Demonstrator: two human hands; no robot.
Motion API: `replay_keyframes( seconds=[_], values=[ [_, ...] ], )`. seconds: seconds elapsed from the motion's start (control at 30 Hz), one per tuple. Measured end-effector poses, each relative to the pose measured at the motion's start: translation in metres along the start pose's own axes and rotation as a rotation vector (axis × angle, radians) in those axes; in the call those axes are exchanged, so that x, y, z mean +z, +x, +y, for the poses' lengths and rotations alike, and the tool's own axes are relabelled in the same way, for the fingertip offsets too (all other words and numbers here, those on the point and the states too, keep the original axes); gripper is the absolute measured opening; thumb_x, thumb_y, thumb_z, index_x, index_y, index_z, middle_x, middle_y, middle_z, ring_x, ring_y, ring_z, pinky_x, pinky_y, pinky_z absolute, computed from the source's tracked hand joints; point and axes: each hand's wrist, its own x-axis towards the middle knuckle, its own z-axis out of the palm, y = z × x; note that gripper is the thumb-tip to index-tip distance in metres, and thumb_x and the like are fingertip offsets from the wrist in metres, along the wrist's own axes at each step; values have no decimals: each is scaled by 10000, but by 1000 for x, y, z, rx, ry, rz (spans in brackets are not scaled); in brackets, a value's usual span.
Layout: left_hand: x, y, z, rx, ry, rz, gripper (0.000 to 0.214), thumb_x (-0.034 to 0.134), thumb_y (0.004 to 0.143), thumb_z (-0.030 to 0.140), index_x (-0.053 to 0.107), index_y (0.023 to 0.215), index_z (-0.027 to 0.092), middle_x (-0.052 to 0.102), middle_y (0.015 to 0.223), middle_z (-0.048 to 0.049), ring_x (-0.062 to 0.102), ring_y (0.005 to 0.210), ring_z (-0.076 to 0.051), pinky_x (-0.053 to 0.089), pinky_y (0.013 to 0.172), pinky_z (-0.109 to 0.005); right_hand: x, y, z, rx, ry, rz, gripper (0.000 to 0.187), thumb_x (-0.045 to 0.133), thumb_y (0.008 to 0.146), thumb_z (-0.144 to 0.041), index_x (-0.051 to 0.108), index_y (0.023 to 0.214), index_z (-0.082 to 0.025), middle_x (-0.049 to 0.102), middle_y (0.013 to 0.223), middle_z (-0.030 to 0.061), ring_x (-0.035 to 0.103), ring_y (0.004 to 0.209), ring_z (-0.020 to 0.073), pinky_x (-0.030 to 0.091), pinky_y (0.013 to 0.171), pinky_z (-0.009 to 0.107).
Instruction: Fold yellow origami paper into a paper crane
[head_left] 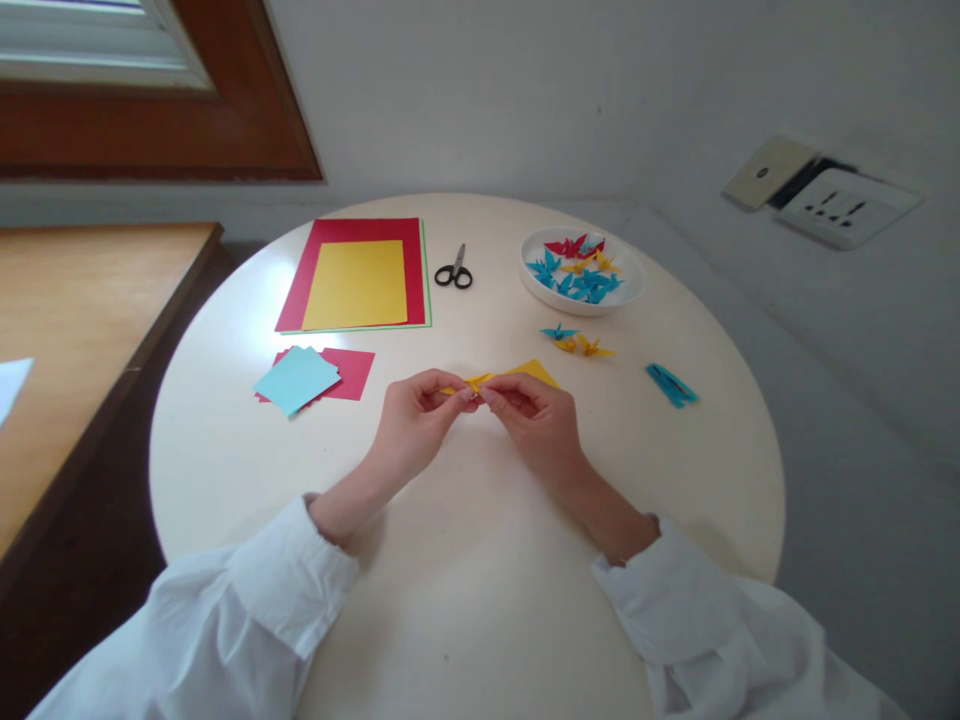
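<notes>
My left hand point(417, 420) and my right hand point(535, 418) meet over the middle of the round white table point(465, 560). Both pinch a small folded yellow paper piece point(480, 381) between fingertips. A flat yellow paper square point(534, 371) lies just behind my right hand. Two small folded cranes, one blue point(559, 332) and one yellow point(591, 347), sit a little farther back to the right.
A white dish point(583, 300) of several coloured paper cranes stands at the back right. Black scissors point(454, 270) lie beside red and yellow sheets point(355, 275). Light blue point(297, 380) and red squares lie at left. A folded blue piece point(671, 385) lies at right. A wooden desk point(67, 330) adjoins on the left.
</notes>
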Motion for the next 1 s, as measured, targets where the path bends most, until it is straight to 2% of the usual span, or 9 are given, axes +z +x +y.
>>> replay_keyframes(
  seconds=[0.3,1.0],
  values=[
    [2,-1,2,-7,-7,17,151,711,662,249,624,686,128,686,656,-32,677,675,-173,528,652,-290,2,-1,1,47,31,40,65,679,709,-231,653,732,-176,688,725,12,663,639,128,553,630,248],
    [3,-3,2,65,34,42,148,723,652,238,608,659,145,663,637,-10,673,658,-154,539,627,-259,2,-1,-2,-65,-107,48,35,657,724,-214,658,707,-182,700,704,10,656,634,132,547,615,251]
  ],
)
